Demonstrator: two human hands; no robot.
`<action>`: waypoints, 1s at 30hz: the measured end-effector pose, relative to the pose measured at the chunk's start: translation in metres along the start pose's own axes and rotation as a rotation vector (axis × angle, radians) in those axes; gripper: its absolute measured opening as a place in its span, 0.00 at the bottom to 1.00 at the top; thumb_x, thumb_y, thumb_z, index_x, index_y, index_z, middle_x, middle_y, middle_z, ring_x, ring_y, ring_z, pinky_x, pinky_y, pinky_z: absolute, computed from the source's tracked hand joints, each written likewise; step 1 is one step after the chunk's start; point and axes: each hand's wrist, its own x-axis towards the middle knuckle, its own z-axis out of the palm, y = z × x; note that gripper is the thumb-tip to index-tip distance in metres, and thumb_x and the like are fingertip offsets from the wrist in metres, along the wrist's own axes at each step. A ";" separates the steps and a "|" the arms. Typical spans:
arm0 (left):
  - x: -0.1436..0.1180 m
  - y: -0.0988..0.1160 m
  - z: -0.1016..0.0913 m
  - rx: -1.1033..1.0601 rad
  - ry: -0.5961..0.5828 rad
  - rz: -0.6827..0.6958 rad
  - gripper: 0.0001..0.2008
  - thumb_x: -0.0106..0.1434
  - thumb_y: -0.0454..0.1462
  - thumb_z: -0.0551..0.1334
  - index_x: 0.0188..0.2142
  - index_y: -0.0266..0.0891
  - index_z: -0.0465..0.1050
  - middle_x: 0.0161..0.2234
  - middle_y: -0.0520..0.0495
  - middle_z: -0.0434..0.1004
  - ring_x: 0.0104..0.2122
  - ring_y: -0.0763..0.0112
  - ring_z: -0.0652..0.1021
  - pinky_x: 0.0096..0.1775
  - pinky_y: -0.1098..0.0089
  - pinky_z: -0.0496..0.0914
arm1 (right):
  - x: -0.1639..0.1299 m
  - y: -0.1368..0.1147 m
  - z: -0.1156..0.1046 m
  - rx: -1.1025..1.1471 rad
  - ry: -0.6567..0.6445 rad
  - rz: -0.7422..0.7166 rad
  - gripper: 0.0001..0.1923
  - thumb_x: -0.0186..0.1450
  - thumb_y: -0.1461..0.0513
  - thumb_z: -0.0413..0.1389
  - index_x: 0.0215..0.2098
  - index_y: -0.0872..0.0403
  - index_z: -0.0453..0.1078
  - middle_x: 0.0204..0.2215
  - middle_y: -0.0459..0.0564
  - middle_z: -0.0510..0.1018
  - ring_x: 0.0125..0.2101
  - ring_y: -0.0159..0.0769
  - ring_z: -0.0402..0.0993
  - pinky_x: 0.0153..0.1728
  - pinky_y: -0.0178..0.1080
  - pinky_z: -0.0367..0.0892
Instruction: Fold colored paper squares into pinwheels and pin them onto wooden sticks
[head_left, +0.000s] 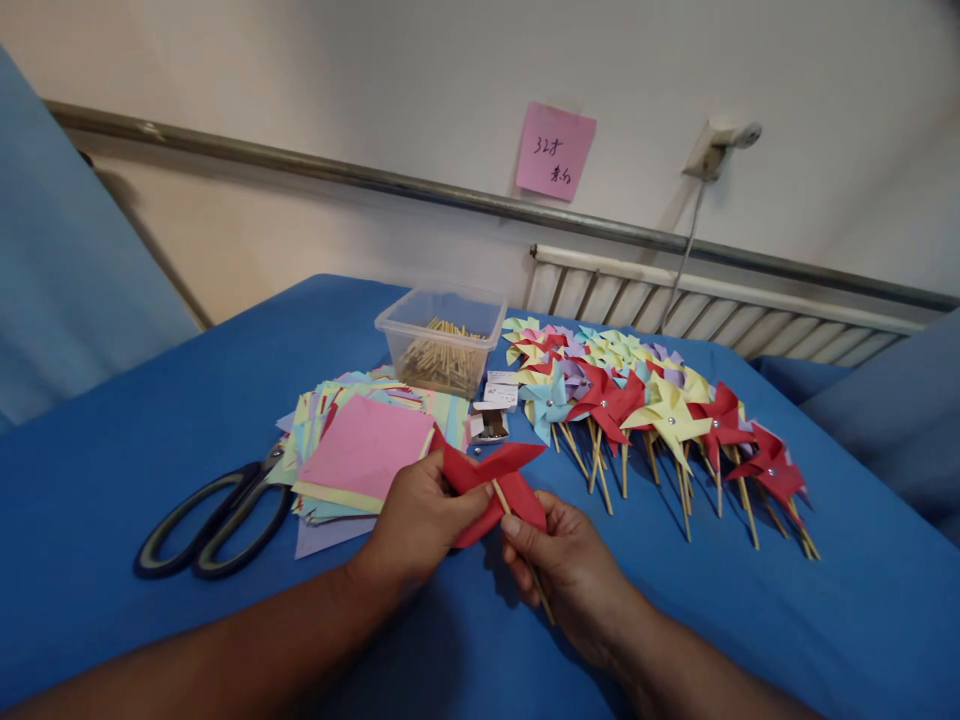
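Observation:
A red paper pinwheel is held above the blue-covered table, its back facing me. My left hand grips the folded paper from the left, with the thumb pressed near its centre. A thin wooden stick lies against the back of the paper, its top end at the centre. Pinched around that stick is my right hand, its fingers also touching the paper's right edge. Whether a pin joins paper and stick is hidden. Just left of my left hand lies a stack of coloured paper squares, pink on top.
Black-handled scissors lie at the left, blades under the papers. Behind stand a clear plastic tub of wooden sticks and an opened small box. Many finished pinwheels are piled at right. A radiator lines the wall.

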 end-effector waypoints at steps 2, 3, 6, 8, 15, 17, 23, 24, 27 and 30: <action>-0.001 0.002 0.000 0.036 0.004 -0.013 0.09 0.47 0.39 0.67 0.24 0.38 0.69 0.20 0.52 0.75 0.22 0.69 0.75 0.25 0.71 0.67 | 0.000 0.000 0.000 -0.007 -0.008 -0.004 0.19 0.51 0.53 0.67 0.26 0.55 0.63 0.15 0.38 0.70 0.10 0.21 0.58 0.10 0.26 0.52; -0.001 0.003 0.001 0.043 0.009 -0.017 0.09 0.47 0.39 0.67 0.23 0.38 0.69 0.20 0.52 0.75 0.22 0.69 0.75 0.25 0.71 0.67 | 0.000 0.000 0.000 -0.009 -0.008 -0.005 0.19 0.51 0.53 0.67 0.26 0.55 0.62 0.15 0.38 0.70 0.10 0.21 0.58 0.10 0.26 0.52; 0.000 0.003 0.001 0.025 0.018 -0.025 0.09 0.46 0.39 0.68 0.23 0.38 0.69 0.19 0.53 0.75 0.21 0.69 0.75 0.24 0.71 0.66 | 0.000 0.000 0.000 -0.019 0.007 0.004 0.20 0.51 0.53 0.67 0.26 0.55 0.62 0.14 0.38 0.69 0.10 0.21 0.58 0.10 0.26 0.52; 0.000 0.002 0.001 0.021 0.016 -0.021 0.09 0.46 0.39 0.68 0.23 0.38 0.70 0.19 0.53 0.75 0.21 0.69 0.75 0.24 0.71 0.66 | 0.000 -0.001 0.001 -0.029 0.013 0.014 0.19 0.51 0.53 0.67 0.26 0.55 0.62 0.14 0.38 0.69 0.10 0.21 0.58 0.10 0.26 0.51; 0.001 0.002 0.000 0.014 0.026 0.005 0.10 0.44 0.40 0.69 0.23 0.38 0.71 0.19 0.53 0.75 0.20 0.69 0.74 0.22 0.73 0.65 | 0.000 -0.003 0.002 -0.049 0.035 0.023 0.20 0.51 0.52 0.66 0.26 0.55 0.62 0.13 0.37 0.68 0.10 0.21 0.56 0.10 0.26 0.50; 0.000 0.003 0.001 -0.018 0.014 0.014 0.10 0.44 0.40 0.69 0.24 0.38 0.72 0.19 0.52 0.75 0.21 0.69 0.75 0.23 0.73 0.65 | 0.001 -0.003 0.001 -0.052 0.046 0.023 0.21 0.50 0.52 0.66 0.25 0.54 0.61 0.13 0.37 0.68 0.09 0.21 0.55 0.10 0.26 0.50; -0.001 0.006 0.000 -0.018 0.003 0.011 0.11 0.45 0.41 0.69 0.25 0.37 0.71 0.20 0.51 0.76 0.22 0.69 0.75 0.24 0.72 0.67 | 0.001 -0.002 0.001 -0.060 0.067 0.009 0.22 0.49 0.51 0.67 0.25 0.54 0.61 0.13 0.37 0.69 0.10 0.21 0.56 0.10 0.26 0.51; 0.000 0.005 -0.001 -0.017 0.001 0.009 0.12 0.45 0.41 0.69 0.25 0.37 0.71 0.21 0.51 0.76 0.22 0.69 0.75 0.24 0.72 0.67 | 0.000 -0.002 0.001 -0.066 0.068 0.008 0.22 0.49 0.51 0.67 0.25 0.54 0.61 0.13 0.38 0.69 0.10 0.21 0.56 0.10 0.26 0.51; 0.001 0.004 -0.002 -0.010 0.014 0.016 0.12 0.45 0.41 0.69 0.24 0.37 0.69 0.22 0.52 0.76 0.22 0.70 0.74 0.24 0.73 0.66 | 0.000 -0.002 0.001 -0.088 0.063 0.017 0.22 0.49 0.52 0.67 0.24 0.54 0.61 0.13 0.37 0.68 0.10 0.20 0.56 0.11 0.26 0.49; 0.001 0.003 -0.001 -0.020 0.020 0.014 0.12 0.45 0.40 0.69 0.24 0.37 0.69 0.21 0.52 0.76 0.22 0.71 0.74 0.24 0.73 0.66 | 0.001 -0.002 0.001 -0.085 0.060 0.022 0.22 0.49 0.52 0.67 0.25 0.54 0.60 0.14 0.37 0.68 0.11 0.20 0.54 0.11 0.26 0.47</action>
